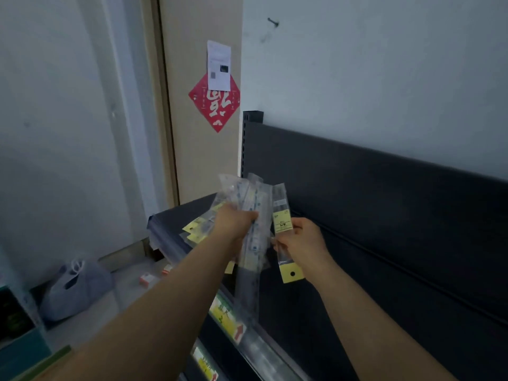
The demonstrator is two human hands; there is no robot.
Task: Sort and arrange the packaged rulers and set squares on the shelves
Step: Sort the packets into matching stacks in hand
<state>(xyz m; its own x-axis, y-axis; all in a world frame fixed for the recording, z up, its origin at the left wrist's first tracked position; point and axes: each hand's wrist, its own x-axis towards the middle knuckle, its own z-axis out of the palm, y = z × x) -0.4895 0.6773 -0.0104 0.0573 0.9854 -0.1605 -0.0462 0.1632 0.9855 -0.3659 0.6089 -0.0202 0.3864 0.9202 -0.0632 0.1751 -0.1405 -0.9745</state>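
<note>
My left hand [233,222] grips a fanned bunch of packaged rulers [254,229] in clear sleeves, held upright above the dark shelf [343,270]. To its right, my right hand [301,239] pinches a single packaged ruler [281,213] with yellow header cards at both ends; its lower end with a hang hole [292,274] hangs below the hand. More yellow-tagged packages [196,229] lie on the shelf's left end, partly hidden behind my left arm.
The shelf's black back panel [384,188] rises behind the hands. Price labels [228,317] sit on the front rail. A beige door [200,149] carries a red diamond sticker [214,103]. A white plastic bag [74,290] and small boxes [147,279] lie on the floor.
</note>
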